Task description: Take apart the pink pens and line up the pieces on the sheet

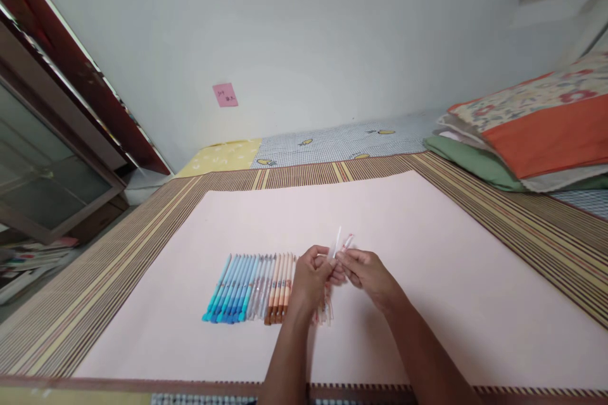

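Two hands busy above the sheet, left one and right one almost meeting! Left hand: fingers curled in, gripping a white stick that points up and away over the sheet. Right hand: thumb and finger pinched on a red-marked piece, tilted just beside the stick; too small to tell exactly what either is.

Down on the sheet, left of its middle, lies a neat row of pens, side by side: blue pens at the left end, clear pens next, peach pens with brown ends, then red-and-white pens, partly hidden by the left hand.

Under the sheet and out past its sides runs a striped mat. Beyond its far edge, a checked cloth; higher up, a pink note on the wall. Right of the sheet, folded bedding, orange and floral over green!
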`<move>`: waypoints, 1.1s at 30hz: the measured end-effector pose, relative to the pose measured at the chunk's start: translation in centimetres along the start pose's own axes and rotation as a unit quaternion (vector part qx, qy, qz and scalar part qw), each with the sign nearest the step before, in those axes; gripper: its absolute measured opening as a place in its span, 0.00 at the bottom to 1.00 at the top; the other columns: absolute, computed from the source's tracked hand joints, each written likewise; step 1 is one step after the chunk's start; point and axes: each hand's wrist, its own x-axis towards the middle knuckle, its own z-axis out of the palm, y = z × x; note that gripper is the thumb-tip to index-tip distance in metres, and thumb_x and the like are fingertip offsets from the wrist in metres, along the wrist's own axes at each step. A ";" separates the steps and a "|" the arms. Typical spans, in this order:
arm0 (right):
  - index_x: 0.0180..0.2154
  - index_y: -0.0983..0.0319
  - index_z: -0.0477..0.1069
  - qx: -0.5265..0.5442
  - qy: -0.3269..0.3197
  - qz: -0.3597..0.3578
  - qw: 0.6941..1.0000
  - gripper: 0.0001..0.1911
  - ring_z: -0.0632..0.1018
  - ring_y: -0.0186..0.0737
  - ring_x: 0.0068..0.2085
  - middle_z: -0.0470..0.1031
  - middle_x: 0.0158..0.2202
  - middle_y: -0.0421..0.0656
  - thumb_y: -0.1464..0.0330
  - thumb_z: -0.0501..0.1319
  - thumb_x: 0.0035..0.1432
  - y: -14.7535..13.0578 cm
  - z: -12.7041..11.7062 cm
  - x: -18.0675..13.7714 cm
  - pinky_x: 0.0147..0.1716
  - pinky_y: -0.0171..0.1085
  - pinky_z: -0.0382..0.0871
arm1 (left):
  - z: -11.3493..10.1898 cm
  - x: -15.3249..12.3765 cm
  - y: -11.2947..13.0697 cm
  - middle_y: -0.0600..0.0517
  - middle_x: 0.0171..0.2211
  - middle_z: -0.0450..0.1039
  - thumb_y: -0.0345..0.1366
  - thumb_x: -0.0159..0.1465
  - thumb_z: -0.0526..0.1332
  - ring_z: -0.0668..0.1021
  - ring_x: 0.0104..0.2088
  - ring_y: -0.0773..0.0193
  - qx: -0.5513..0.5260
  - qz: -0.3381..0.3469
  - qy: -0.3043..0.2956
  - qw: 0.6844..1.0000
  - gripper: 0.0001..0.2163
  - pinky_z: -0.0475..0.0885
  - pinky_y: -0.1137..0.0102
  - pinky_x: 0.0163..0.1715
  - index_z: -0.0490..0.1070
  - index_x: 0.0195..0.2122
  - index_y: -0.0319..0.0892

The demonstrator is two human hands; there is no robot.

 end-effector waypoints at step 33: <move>0.34 0.64 0.77 0.057 0.023 0.010 0.998 0.25 0.64 0.31 0.20 0.69 0.19 0.37 0.52 0.75 0.41 0.6 -0.9 0.3 0.21 0.34 0.52 | -0.2 -0.4 0.1 0.46 0.25 0.80 0.50 0.41 0.78 0.81 0.23 0.60 0.013 -0.068 -0.062 0.996 0.27 0.75 0.68 0.27 0.75 0.33 0.35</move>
